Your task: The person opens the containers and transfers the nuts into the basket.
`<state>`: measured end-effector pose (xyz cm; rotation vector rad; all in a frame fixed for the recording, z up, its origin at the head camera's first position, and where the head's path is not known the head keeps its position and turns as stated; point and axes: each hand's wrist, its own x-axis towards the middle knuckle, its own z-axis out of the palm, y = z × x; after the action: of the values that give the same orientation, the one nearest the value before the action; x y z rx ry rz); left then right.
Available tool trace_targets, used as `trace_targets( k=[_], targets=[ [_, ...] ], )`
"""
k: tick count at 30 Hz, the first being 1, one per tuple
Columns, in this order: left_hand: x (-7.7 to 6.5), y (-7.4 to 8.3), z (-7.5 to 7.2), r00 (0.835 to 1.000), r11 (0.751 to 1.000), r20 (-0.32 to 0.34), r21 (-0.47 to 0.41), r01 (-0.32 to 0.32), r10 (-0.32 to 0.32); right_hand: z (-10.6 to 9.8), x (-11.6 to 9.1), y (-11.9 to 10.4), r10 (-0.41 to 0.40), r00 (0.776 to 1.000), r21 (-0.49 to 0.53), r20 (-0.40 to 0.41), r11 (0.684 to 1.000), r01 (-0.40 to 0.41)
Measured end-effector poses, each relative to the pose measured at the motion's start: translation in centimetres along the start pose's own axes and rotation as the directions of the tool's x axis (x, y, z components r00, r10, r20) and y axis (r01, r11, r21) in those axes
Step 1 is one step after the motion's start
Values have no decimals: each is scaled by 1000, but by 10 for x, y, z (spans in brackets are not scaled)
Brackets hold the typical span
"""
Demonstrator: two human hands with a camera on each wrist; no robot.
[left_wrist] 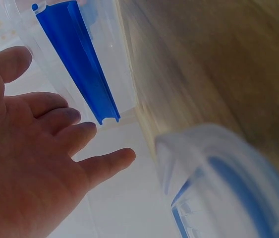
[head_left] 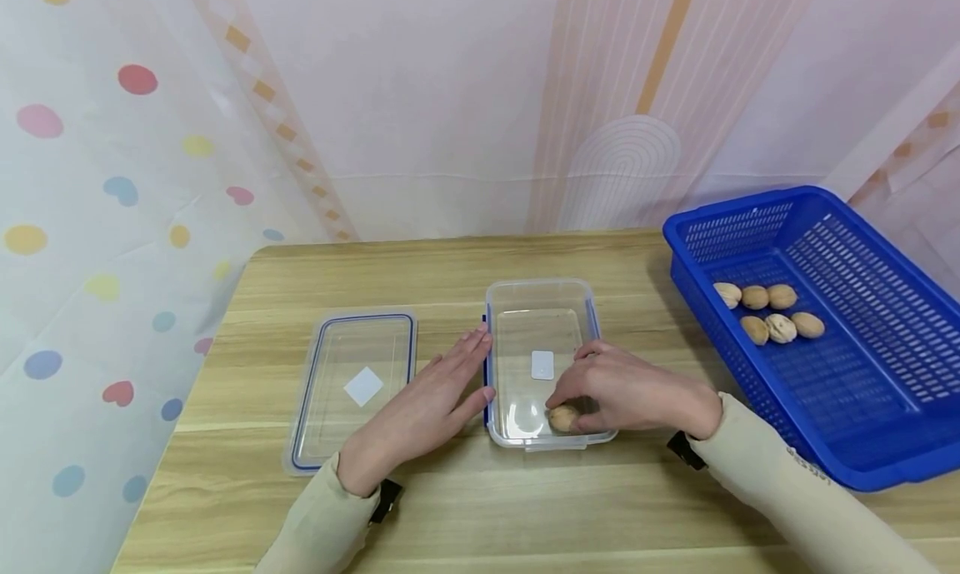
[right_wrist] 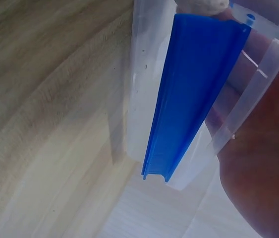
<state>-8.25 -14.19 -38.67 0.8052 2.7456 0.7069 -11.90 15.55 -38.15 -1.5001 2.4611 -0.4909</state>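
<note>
A clear plastic container (head_left: 525,328) with a white label stands in the middle of the wooden table. Inside its front right corner, my right hand (head_left: 618,386) reaches over the wall and pinches a walnut (head_left: 562,418) between thumb and fingers, low by the floor. Part of that walnut (right_wrist: 203,6) shows at the top of the right wrist view, above a blue side latch (right_wrist: 191,89) that hangs down. My left hand (head_left: 427,403) has its fingers extended, with the fingertips at the container's left wall. The left wrist view shows the other blue latch (left_wrist: 77,59) beside those fingers.
A clear lid (head_left: 337,353) with a blue seal and a white label lies left of the container, partly beneath the left hand in view. At the right, a blue mesh basket (head_left: 870,399) holds several walnuts (head_left: 782,328). A patterned curtain (head_left: 420,99) hangs behind the table.
</note>
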Motion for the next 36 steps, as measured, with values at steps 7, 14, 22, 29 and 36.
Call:
trace_targets(
  k=[7, 14, 22, 29, 36],
  targets=[
    [1, 0, 0, 1000, 1000, -2, -2, -6, 6, -2, -3, -2, 37, 997, 65, -68, 997, -33],
    [1, 0, -1, 1000, 1000, 1, -12, -6, 6, -7, -10, -7, 83, 987, 133, -140, 989, -64],
    [1, -1, -2, 1000, 1000, -2, -12, -8, 7, -8, -18, -13, 111, 968, 193, -227, 979, -67],
    [1, -1, -1, 1000, 1000, -2, -14, -12, 12, -8, -28, -17, 145, 937, 222, -318, 972, -75],
    [1, -1, 0, 1000, 1000, 3, -17, -15, 15, -10, -38, -20, 158, 924, 218, -347, 972, -85]
  ],
)
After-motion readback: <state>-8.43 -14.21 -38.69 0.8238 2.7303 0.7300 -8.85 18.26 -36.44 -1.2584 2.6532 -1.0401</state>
